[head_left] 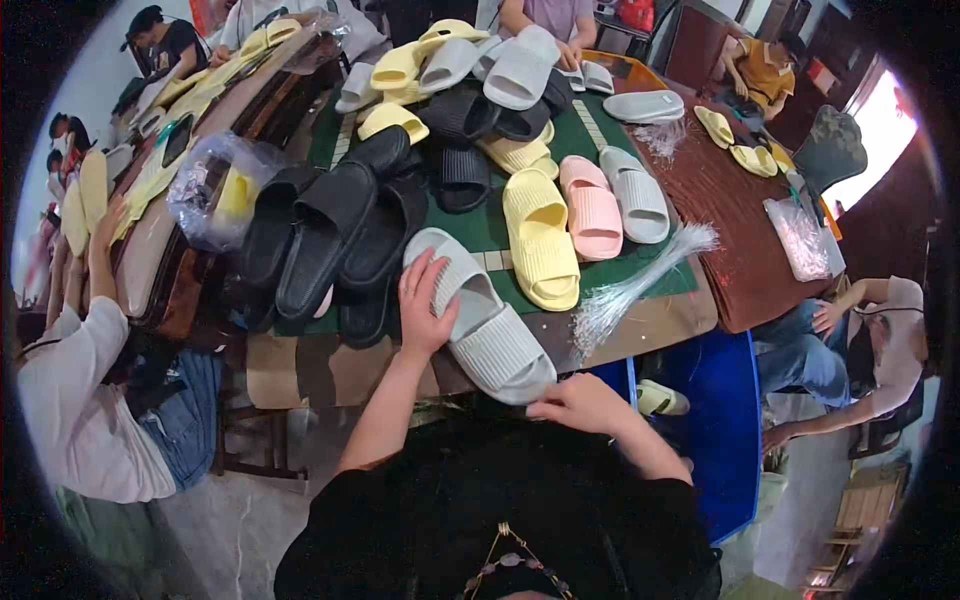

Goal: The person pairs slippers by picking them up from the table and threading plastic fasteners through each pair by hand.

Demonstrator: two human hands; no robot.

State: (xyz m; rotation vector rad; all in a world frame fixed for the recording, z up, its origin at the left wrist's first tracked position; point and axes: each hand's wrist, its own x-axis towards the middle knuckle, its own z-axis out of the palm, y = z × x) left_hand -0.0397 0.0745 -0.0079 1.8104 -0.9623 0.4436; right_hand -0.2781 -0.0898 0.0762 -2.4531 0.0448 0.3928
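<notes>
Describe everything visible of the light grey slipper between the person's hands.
The light grey slipper is an open-toed slide with one broad ribbed strap, apparently moulded foam or rubber. Footbed up, it slants over the table's near edge, heel upper left, toe lower right. The left hand touches its side near the heel; the right hand is at the toe.

Clear plastic bag of small pink pieces [797, 240] lies on ribbed dark-brown cloth [735, 265], right side. Camouflage-patterned chair back [835, 150] behind it, near bright white opening [882, 125]. Seated co-worker in mustard-yellow shirt [772, 78], upper right. Co-worker in white shirt and blue jeans [80, 420], left. Grey floor [235, 540] below.
</notes>
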